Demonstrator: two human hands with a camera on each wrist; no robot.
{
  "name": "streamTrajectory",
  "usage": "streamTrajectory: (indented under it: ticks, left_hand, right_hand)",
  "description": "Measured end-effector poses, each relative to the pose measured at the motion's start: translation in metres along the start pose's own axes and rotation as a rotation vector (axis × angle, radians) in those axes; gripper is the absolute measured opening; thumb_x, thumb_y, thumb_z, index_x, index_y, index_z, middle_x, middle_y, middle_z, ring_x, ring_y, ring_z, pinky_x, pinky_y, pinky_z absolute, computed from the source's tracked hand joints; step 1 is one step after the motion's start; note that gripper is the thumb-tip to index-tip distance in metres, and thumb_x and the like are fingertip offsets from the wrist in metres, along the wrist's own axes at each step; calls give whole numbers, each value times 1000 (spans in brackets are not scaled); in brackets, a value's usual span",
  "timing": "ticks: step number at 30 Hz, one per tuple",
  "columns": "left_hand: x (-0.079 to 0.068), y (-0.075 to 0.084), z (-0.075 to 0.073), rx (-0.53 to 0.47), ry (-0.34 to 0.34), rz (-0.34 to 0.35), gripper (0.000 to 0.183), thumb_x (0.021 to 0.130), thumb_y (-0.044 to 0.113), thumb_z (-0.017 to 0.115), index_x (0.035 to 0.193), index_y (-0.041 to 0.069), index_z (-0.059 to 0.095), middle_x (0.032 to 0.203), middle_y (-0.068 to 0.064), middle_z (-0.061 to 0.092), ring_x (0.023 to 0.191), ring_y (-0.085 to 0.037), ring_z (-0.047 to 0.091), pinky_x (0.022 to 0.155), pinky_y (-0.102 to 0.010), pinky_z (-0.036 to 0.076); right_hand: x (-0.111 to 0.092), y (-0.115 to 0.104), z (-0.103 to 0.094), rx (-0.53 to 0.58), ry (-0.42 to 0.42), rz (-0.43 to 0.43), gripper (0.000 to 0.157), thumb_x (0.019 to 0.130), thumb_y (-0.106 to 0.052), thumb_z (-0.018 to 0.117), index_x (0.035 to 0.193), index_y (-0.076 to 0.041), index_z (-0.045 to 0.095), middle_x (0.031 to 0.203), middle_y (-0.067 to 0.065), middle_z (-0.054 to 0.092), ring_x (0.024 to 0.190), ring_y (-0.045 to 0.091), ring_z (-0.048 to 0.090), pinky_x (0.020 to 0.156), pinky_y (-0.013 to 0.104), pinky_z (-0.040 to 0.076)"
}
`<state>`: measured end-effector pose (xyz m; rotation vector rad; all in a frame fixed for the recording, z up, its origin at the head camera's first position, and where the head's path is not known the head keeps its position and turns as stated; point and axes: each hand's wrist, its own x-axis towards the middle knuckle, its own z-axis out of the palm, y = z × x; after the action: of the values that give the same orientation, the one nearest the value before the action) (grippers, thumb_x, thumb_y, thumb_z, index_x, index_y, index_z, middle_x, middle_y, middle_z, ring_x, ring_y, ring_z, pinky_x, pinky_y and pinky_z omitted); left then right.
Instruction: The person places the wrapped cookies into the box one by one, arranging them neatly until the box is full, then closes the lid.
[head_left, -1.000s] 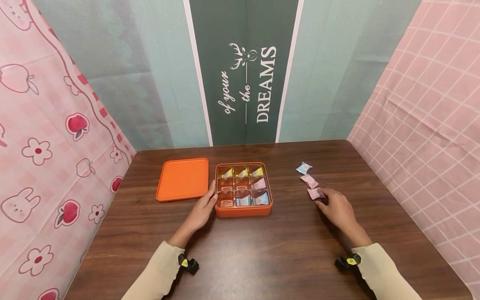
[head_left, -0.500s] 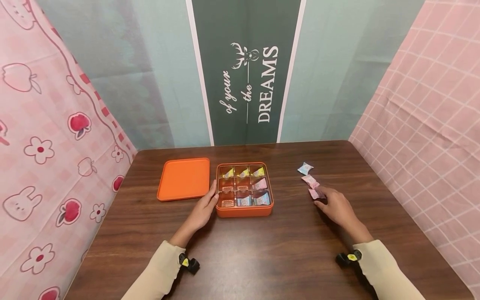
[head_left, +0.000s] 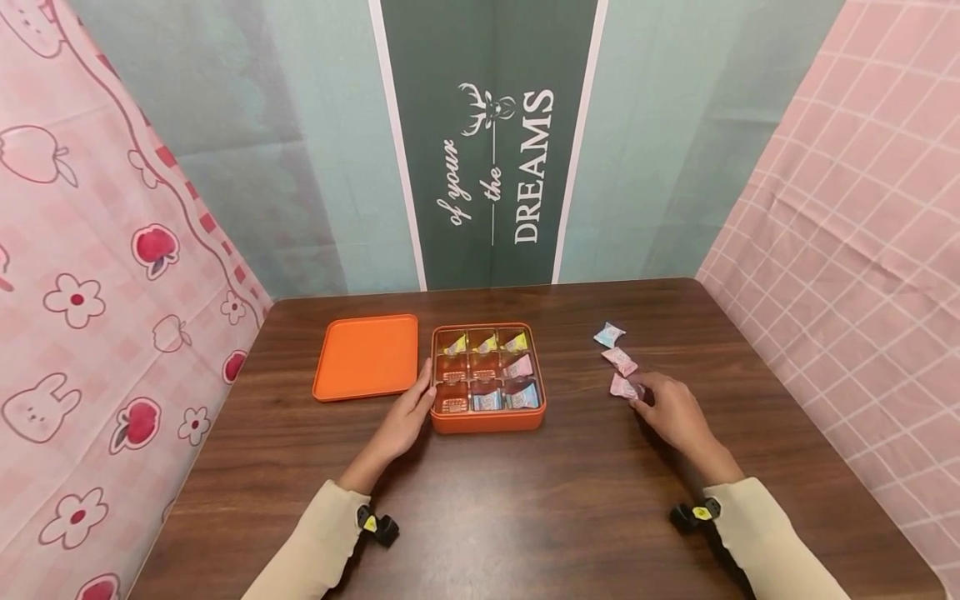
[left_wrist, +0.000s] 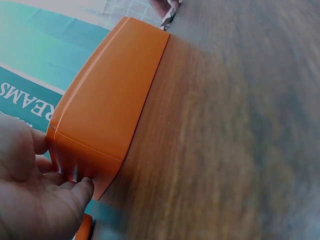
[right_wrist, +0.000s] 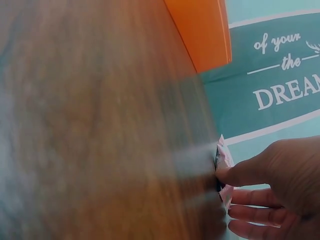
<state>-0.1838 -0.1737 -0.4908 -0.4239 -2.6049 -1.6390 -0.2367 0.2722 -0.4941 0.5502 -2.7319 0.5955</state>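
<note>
Hanging well beyond the left grip [head_left: 400,423] and the right grip [head_left: 677,414] is a green cloth [head_left: 315,150], its dark middle band bearing white lettering and a deer's head; a fruit-print cloth [head_left: 105,333] hangs well to the left grip's left, a pink checked cloth [head_left: 862,183] well to the right grip's right. Beneath both grips spreads the brown wood-grain surface [head_left: 487,517]. The cream left sleeve [head_left: 311,546] and right sleeve [head_left: 768,542] lie behind the grips, on the person's side. The orange box [head_left: 487,423] sits on the surface just right of the left grip, well apart from the right one, and a flat orange lid [head_left: 367,358] lies a little beyond the left grip and to its left. The left grip rests its fingers against the box's left wall, touching without clasping. A black wrist device [head_left: 386,531] shows behind each grip. In the box's compartments, three yellow candies [head_left: 487,344] fill the row farthest from the grips, one boxed pink candy [head_left: 519,367] sits middle right, and two blue candies [head_left: 522,397] take the nearest row's centre and right. The right grip pinches a loose pink candy [head_left: 622,386] between thumb and fingers; whether it is off the surface is unclear. Just beyond that grip lies a second pink candy [head_left: 619,361], then a pale blue candy [head_left: 609,335] farther out.
</note>
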Motion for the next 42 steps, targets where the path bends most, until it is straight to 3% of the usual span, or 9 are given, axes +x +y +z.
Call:
streamTrajectory:
  ticks: [14,26,28,42]
  left_hand:
    - [1,0,0,0,4,-4,54,103,13,37,150,1,14,156,-13,10,142,-32,12,113,-46,13]
    - [-1,6,-2,-10,-6,-15,54,103,14,37,149,0,14,156,-12,9,142,-30,11,114,-45,12]
    - [0,0,-1,-7,-1,-13,54,103,14,38,150,1,14,156,-12,10,142,-31,11,114,-45,12]
    - [0,0,-1,-11,0,0,54,103,13,37,150,1,13,156,-13,9,142,-31,11,113,-47,12]
  right_hand:
    - [1,-4,3,12,43,-36,32,69,-8,79,98,1,69,87,13,66,70,23,55,62,40,45]
    - [8,-16,-1,36,92,-60,31,69,-8,79,97,2,69,92,16,68,78,28,61,69,46,49]
    - [9,-19,-1,48,96,-62,31,69,-6,78,98,2,69,92,16,68,78,29,62,69,47,49]
    - [17,-35,-1,78,103,-89,29,73,-8,76,100,-2,70,98,15,68,81,28,63,71,46,49]
